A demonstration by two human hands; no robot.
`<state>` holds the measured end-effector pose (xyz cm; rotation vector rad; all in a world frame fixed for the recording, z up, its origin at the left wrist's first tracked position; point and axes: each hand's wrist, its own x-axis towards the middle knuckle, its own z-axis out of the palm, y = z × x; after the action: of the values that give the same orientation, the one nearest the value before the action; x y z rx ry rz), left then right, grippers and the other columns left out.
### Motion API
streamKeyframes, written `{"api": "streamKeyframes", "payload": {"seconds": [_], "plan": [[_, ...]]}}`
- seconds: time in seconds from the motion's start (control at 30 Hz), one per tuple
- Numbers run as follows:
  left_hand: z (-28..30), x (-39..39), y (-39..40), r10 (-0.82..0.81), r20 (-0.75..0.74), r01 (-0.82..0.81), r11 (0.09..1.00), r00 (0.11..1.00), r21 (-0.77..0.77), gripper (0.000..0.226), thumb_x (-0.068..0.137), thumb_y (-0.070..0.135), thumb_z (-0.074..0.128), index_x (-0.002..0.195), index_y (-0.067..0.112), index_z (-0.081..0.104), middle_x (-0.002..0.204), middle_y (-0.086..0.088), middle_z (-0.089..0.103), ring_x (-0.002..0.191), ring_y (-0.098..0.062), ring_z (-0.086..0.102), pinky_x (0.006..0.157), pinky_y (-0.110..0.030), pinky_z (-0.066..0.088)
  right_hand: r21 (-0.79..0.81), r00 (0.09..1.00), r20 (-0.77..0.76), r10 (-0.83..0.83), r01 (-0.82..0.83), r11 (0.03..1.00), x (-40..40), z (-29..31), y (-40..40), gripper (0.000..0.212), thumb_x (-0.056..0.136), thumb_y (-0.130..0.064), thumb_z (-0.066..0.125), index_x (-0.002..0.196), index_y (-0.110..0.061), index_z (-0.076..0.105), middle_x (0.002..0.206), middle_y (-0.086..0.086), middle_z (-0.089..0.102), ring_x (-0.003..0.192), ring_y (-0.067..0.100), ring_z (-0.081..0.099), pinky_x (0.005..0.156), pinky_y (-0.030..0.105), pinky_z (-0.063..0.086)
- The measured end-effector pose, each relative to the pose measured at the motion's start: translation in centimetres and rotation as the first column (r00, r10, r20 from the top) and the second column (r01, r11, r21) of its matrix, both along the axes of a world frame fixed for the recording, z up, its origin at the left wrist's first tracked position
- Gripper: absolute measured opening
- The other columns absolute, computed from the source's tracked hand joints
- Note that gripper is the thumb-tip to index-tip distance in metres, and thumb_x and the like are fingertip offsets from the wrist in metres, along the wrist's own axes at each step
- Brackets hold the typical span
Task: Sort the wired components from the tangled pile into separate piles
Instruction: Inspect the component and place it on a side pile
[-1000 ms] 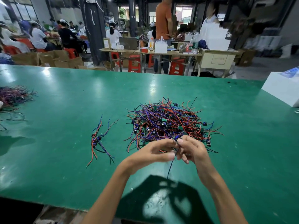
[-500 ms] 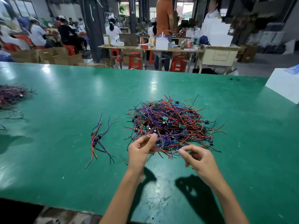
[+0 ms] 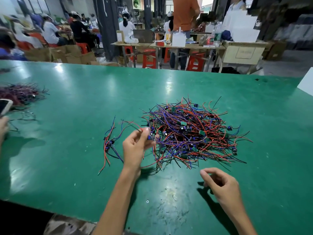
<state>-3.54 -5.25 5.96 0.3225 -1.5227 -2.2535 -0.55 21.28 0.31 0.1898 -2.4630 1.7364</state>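
Observation:
A big tangled pile [image 3: 189, 133] of red, blue and black wires with small green boards lies mid-table. To its left sits a small sorted pile [image 3: 110, 143] of a few wired components. My left hand [image 3: 137, 146] is raised between the two piles and pinches one wired component [image 3: 151, 137], whose wires still trail into the tangle. My right hand [image 3: 220, 184] hovers over the green table [image 3: 67, 167] in front of the pile, fingers loosely curled, holding nothing.
Another wire heap [image 3: 20, 94] lies at the far left, beside another person's hand [image 3: 3, 126] and a phone [image 3: 5, 106]. A white box [image 3: 306, 82] stands at the right edge. People work at tables behind.
My hands have separated: the left carried a component leftward toward the small pile, the right let go and drew back toward me.

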Motion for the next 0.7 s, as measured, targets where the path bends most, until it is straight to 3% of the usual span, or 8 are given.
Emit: {"api": "streamKeyframes", "payload": {"seconds": [0.23,0.33,0.43,0.5,0.53,0.6,0.63,0.7], "plan": [[4.2,-5.3,-9.5,0.225,0.284,-0.050,0.857,0.932,-0.513,0.005,0.092,0.014,0.068,0.093,0.011,0.072,0.084,-0.009,0.073,0.049,-0.017,0.071,0.045,-0.017,0.048,0.199,1.000,0.005,0.007,-0.008,0.980,-0.4,-1.0,0.1,0.008,0.086,-0.033,0.079,0.084,-0.039,0.075,0.061,-0.002,0.068,0.054,0.012,0.058,0.056,0.025,0.043],[2.4,-6.8,-11.5,0.442,0.438,0.176,0.518,0.782,-0.837,0.028,0.092,0.031,0.067,0.093,0.004,0.074,0.095,-0.018,0.074,0.085,-0.031,0.075,0.080,-0.032,0.056,0.207,1.000,-0.006,-0.008,0.009,0.978,-0.6,-1.3,0.1,0.009,0.086,-0.031,0.079,0.087,-0.039,0.075,0.061,-0.002,0.068,0.050,0.005,0.049,0.052,0.020,0.037],[0.1,-6.3,-11.1,0.687,0.449,0.466,0.179,0.571,-0.867,0.053,0.092,0.055,0.062,0.118,0.009,0.065,0.126,-0.018,0.062,0.123,-0.035,0.054,0.099,-0.040,0.042,0.212,1.000,0.000,-0.002,0.002,0.977,-0.6,-1.5,0.3,0.010,0.087,-0.031,0.078,0.089,-0.040,0.075,0.065,-0.002,0.070,0.050,0.004,0.051,0.052,0.018,0.038],[-0.8,-5.8,-9.6,0.741,0.303,0.441,0.010,0.599,-0.897,0.055,0.091,0.059,0.061,0.126,0.015,0.062,0.133,-0.015,0.055,0.130,-0.032,0.041,0.103,-0.043,0.036,0.211,1.000,0.002,0.005,-0.005,0.977,-0.6,-1.4,0.3,0.010,0.087,-0.032,0.076,0.089,-0.042,0.075,0.065,-0.003,0.070,0.051,0.005,0.053,0.051,0.017,0.038],[-1.2,-5.7,-8.7,0.683,0.237,0.348,-0.026,0.691,-0.937,0.049,0.092,0.056,0.061,0.124,0.019,0.063,0.131,-0.012,0.056,0.128,-0.031,0.041,0.101,-0.043,0.035,0.208,1.000,0.000,0.003,-0.003,0.978,-0.6,-1.4,0.3,0.009,0.087,-0.032,0.076,0.088,-0.042,0.074,0.065,-0.003,0.070,0.051,0.005,0.054,0.051,0.018,0.039],[-1.6,-5.6,-6.5,0.368,0.223,0.195,0.110,0.903,-0.974,0.036,0.095,0.053,0.058,0.114,0.025,0.070,0.117,-0.004,0.065,0.117,-0.026,0.050,0.095,-0.040,0.040,0.207,1.000,-0.002,0.003,-0.003,0.978,-0.7,-1.3,0.2,0.008,0.087,-0.034,0.074,0.087,-0.042,0.074,0.064,-0.003,0.070,0.051,0.006,0.054,0.052,0.019,0.040],[-1.5,-5.4,-5.3,0.178,0.250,0.213,0.205,0.952,-0.955,0.035,0.097,0.055,0.055,0.109,0.027,0.072,0.108,0.001,0.069,0.109,-0.022,0.056,0.091,-0.038,0.044,0.202,1.000,-0.002,0.004,-0.003,0.979,-0.7,-1.2,0.2,0.008,0.087,-0.034,0.074,0.087,-0.042,0.074,0.064,-0.002,0.070,0.051,0.005,0.054,0.052,0.020,0.040],[-1.6,-4.9,-2.9,-0.042,0.254,0.257,0.178,0.966,-0.950,0.037,0.096,0.061,0.052,0.104,0.031,0.073,0.098,0.011,0.069,0.097,-0.013,0.056,0.087,-0.035,0.043,0.194,1.000,-0.003,0.003,-0.003,0.981,-0.6,-1.1,0.2,0.009,0.088,-0.033,0.074,0.086,-0.041,0.074,0.064,-0.002,0.070,0.051,0.005,0.055,0.052,0.020,0.040]]}}
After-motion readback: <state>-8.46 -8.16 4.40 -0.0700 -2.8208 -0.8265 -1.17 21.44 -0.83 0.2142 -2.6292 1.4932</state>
